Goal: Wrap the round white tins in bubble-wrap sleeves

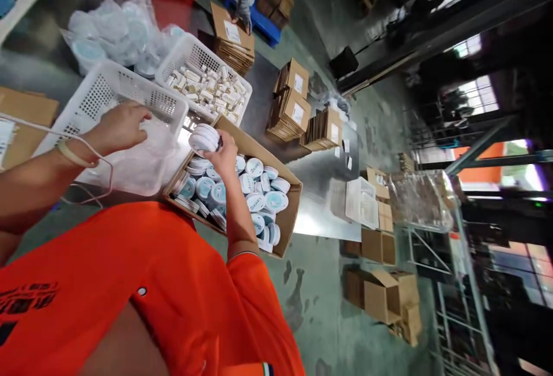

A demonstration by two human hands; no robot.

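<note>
A: Right hand [222, 157] is up over the cardboard box [289, 215], fingers closed around a small stack of round white tins [204, 137], held clear above the tins [254, 192] packed inside the box.

B: And the left hand [118, 128]?

A: Down in the near white basket [93, 99], palm flat, fingers loosely spread on clear plastic bags [138, 160]. The grip isn't closed on anything I can make out; it's resting or feeling for a bag.

B: So the step in hand, as you read it?

A: Looks like a bagging step: tins lifted out with one hand, the other going for a bag. That's my reading, not something shown outright.

B: What does the next move call for?

A: Pinching out a single bag, I'd say, since those sheets cling together, and keeping the stack squared so no tin slides off the top.

B: What else is around?

A: A second white basket [203, 79] just beyond, filled with small white pieces. A heap of bagged items [116, 33] behind that. Flat cartons [289, 108] stacked on the worktop [322, 192]. A co-worker's gloved hand [244, 4] rests on another carton stack [231, 42] at the far end.
</note>
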